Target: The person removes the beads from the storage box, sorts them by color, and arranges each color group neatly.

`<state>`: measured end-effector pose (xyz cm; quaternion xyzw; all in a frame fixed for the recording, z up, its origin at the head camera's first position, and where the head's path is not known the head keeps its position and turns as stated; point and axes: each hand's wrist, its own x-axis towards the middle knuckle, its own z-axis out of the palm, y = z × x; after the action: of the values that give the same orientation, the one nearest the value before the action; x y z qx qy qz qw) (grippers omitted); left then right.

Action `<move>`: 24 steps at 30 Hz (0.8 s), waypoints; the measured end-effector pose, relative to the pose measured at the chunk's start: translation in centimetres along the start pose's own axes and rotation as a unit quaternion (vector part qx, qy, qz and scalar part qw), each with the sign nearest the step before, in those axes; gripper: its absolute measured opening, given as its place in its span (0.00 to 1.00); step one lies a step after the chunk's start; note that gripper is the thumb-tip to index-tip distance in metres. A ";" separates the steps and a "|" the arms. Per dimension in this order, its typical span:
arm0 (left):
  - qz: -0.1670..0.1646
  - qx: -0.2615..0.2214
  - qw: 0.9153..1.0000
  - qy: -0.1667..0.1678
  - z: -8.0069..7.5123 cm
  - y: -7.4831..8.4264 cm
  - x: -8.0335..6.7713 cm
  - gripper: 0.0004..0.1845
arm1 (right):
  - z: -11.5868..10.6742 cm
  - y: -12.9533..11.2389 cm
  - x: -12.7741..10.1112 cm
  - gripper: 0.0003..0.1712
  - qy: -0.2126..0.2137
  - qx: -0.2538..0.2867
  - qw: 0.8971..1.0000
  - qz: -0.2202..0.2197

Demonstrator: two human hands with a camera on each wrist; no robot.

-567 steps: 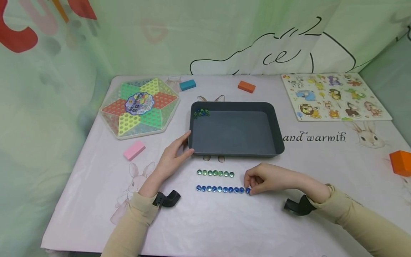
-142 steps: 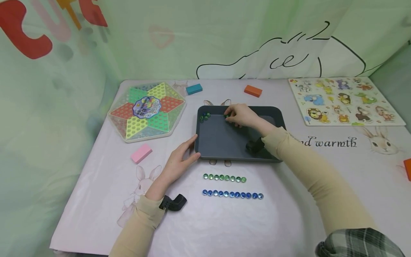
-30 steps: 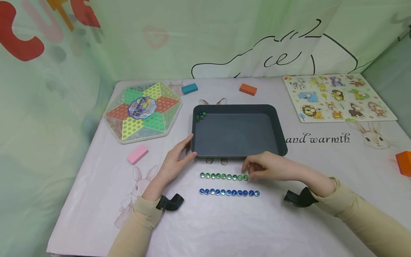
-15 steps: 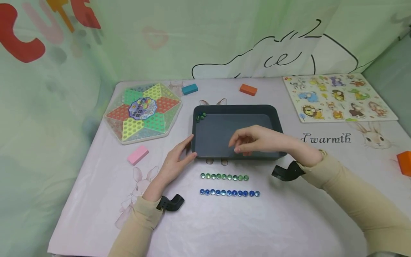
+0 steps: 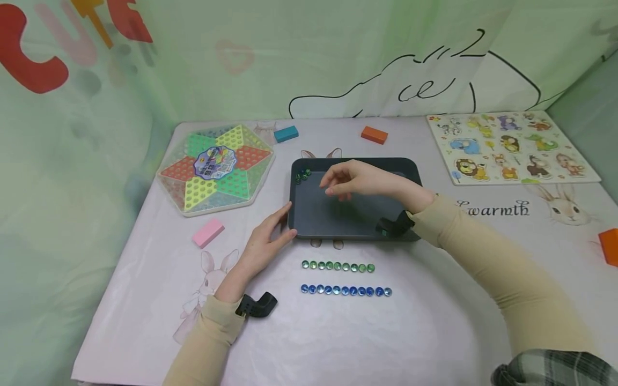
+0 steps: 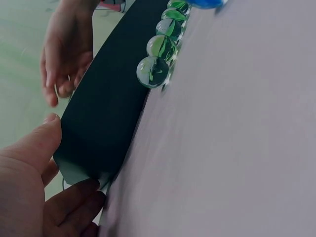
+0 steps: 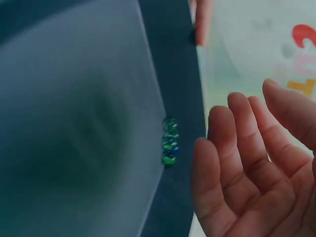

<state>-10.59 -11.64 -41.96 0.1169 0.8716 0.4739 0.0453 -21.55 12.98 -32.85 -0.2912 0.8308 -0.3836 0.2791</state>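
Glass marbles lie in two straight rows on the table: a green row (image 5: 338, 266) and, nearer the front edge, a longer blue row (image 5: 345, 290). A small cluster of marbles (image 5: 303, 175), green with some blue, sits in the far left corner of the dark grey tray (image 5: 309, 214). My left hand (image 5: 263, 244) touches the tray's near left corner with thumb and fingers. Above the tray, my right hand (image 5: 357, 179) hovers just right of the cluster, its fingers loosely bent. In the right wrist view, nothing shows between those fingers (image 7: 222, 133).
A hexagonal Chinese checkers box (image 5: 217, 166) lies at the back left, an animal puzzle board (image 5: 512, 147) at the back right. Blocks around the tray are blue (image 5: 286, 134), orange (image 5: 374, 135) and pink (image 5: 208, 233). Another orange block (image 5: 609, 246) stands at the right edge.
Over the last second my right hand has gone from the green row's right end to above the tray. Since the oldest frame, both rows have grown rightward and the tray's cluster has shrunk.
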 end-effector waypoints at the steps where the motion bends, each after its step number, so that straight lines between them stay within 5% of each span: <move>1: 0.001 -0.001 1.000 0.000 0.0 0.0 0.0 0.32 | 0.0 0.2 0.5 0.17 0.002 -0.001 1.000 0.001; 15: 0.010 0.004 1.000 0.000 0.1 -0.3 0.2 0.32 | 1.4 1.2 6.2 0.15 0.039 -0.031 0.999 0.017; 24: 0.009 0.005 1.000 0.001 0.0 -0.4 0.2 0.32 | 2.5 1.6 7.9 0.17 0.058 -0.102 0.993 0.027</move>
<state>-10.83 -11.75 -42.27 0.1248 0.8731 0.4697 0.0396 -25.57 7.10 -37.42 -0.2727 0.8878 -0.3059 0.2093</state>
